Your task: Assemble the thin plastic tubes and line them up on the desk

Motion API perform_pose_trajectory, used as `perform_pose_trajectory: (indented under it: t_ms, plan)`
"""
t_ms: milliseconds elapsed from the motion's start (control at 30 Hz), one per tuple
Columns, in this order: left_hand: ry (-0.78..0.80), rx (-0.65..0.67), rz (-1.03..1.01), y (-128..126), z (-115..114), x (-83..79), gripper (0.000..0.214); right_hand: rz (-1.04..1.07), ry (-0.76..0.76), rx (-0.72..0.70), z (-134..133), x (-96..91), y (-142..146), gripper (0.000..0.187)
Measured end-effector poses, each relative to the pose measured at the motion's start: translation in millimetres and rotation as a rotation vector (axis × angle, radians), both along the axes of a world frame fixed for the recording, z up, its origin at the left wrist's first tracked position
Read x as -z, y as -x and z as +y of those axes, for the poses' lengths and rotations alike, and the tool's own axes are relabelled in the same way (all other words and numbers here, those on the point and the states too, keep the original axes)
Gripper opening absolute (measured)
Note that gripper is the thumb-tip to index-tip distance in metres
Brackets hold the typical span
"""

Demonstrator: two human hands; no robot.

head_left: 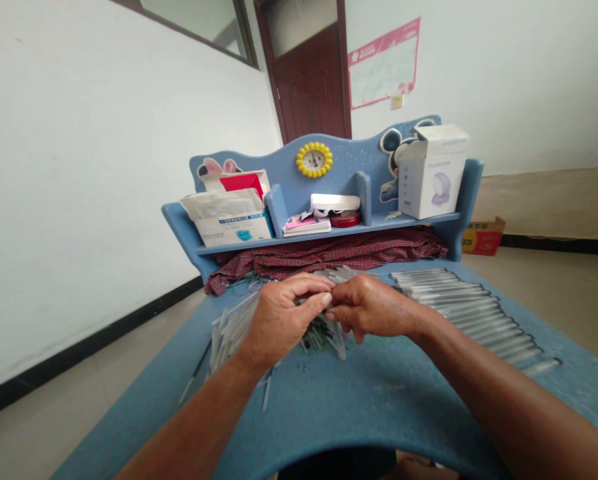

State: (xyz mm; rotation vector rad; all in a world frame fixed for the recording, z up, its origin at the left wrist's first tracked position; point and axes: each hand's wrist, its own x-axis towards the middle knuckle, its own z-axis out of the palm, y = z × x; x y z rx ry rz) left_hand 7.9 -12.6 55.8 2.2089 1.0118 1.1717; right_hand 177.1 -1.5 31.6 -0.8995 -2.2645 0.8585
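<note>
Over the blue desk top (379, 400), my left hand (279, 313) and right hand (373, 308) pinched one mostly hidden small piece above thin clear plastic sticks (229, 330); the next move, I judged, needed careful alignment.

This looks like a room in a home. A child's blue desk (379, 393) with a cartoon-decorated shelf (329, 230) and small yellow clock (314, 160) stands before a wooden door (311, 80). Bare white walls (79, 167) surround it.

Single head-worn view, looking forward and down, close over the blue desk (379, 393), facing its shelf (329, 230).
</note>
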Motion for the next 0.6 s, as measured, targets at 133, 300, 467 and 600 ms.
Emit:
perform_pose_trajectory:
  t_ms: [133,300,467,600]
  plan:
    - [0.058,-0.060,0.007,-0.2,0.0,2.2,0.019,0.006,0.011,0.008,-0.5,-0.1,-0.4,0.015]
    - [-0.020,-0.070,-0.021,-0.2,1.1,4.6,0.010,0.002,0.000,0.003,0.3,0.0,-0.1,0.015]
    - [-0.020,0.014,-0.008,0.9,1.2,1.5,0.012,0.008,0.018,0.003,0.9,-0.1,0.6,0.014]
    - [-0.022,0.018,-0.002,1.0,0.5,1.6,0.013,0.029,0.030,0.004,2.1,1.4,0.6,0.013]
